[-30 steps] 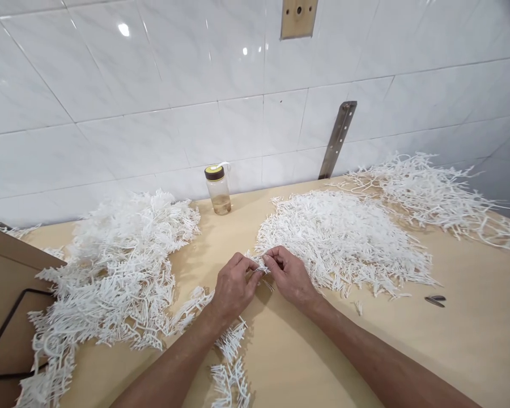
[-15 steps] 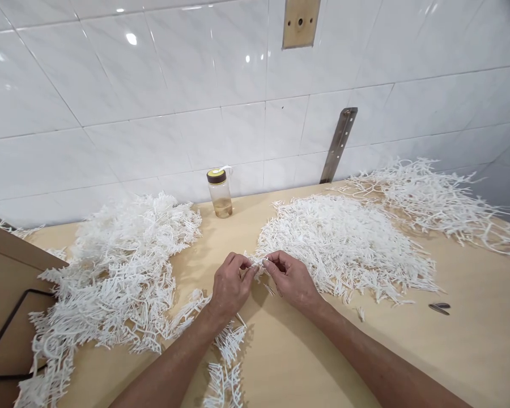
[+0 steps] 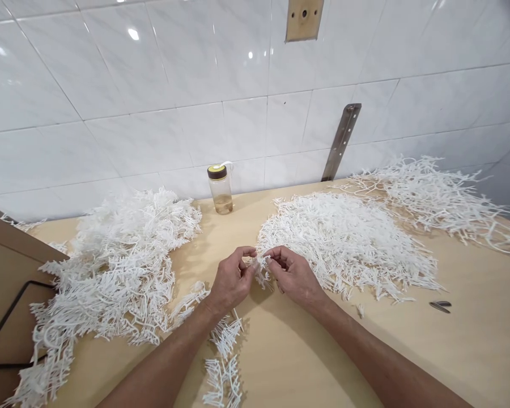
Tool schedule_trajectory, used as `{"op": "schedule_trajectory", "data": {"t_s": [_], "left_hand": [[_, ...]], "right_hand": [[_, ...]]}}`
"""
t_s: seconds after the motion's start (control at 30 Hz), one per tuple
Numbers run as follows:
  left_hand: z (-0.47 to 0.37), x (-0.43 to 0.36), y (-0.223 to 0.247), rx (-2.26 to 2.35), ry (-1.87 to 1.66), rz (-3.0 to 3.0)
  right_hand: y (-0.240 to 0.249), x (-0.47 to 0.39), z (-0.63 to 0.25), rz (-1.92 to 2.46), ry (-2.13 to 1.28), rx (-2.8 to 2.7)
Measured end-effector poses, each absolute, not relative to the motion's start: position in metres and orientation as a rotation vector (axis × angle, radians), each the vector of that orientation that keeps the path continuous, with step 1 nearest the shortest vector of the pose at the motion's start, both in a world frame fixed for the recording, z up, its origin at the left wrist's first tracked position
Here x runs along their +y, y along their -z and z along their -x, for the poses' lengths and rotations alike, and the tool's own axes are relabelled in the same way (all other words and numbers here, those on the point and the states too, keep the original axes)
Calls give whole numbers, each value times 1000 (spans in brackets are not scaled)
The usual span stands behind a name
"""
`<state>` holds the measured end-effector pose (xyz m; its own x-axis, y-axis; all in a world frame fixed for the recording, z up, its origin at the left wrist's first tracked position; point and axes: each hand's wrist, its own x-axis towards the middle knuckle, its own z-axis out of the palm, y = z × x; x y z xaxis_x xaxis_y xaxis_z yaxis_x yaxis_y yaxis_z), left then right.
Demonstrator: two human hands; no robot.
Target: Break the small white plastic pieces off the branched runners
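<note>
My left hand [image 3: 233, 277] and my right hand [image 3: 295, 276] meet at the middle of the table, closed around a small white branched plastic piece [image 3: 263, 263]. The thumb and index of each hand bend toward it; my fingers hide part of the piece. Just behind and right of my right hand lies a dense heap of short white sprigs [image 3: 344, 241]. Beside my left forearm a looser pile of white branched strands [image 3: 123, 272] spreads out. A trail of white strands [image 3: 224, 340] runs under and past that forearm.
A bottle with a dark and yellow lid [image 3: 221, 192] stands near the tiled wall. Small dark snips [image 3: 440, 306] lie at the right. Long white stems [image 3: 442, 198] are piled at the far right. A cardboard box [image 3: 12, 283] stands at the left edge.
My left index finger has lifted and straightened slightly, and the white piece between my hands has shifted. The camera view has moved a little; the piles look the same.
</note>
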<state>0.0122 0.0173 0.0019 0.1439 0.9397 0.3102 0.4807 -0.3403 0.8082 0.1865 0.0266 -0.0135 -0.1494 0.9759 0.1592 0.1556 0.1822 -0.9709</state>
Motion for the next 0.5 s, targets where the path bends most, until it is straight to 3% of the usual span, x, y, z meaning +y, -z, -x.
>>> {"op": "schedule_trajectory", "data": {"t_s": [0.2,0.5], "left_hand": [[-13,17,-2,1351,-1144,-1845],[-9,21,-3,1381,-1178,-2032]], "right_hand": [[13,25,-185,1157,-1109,-1511],[9,24,-187,1355,-869,-1613]]}}
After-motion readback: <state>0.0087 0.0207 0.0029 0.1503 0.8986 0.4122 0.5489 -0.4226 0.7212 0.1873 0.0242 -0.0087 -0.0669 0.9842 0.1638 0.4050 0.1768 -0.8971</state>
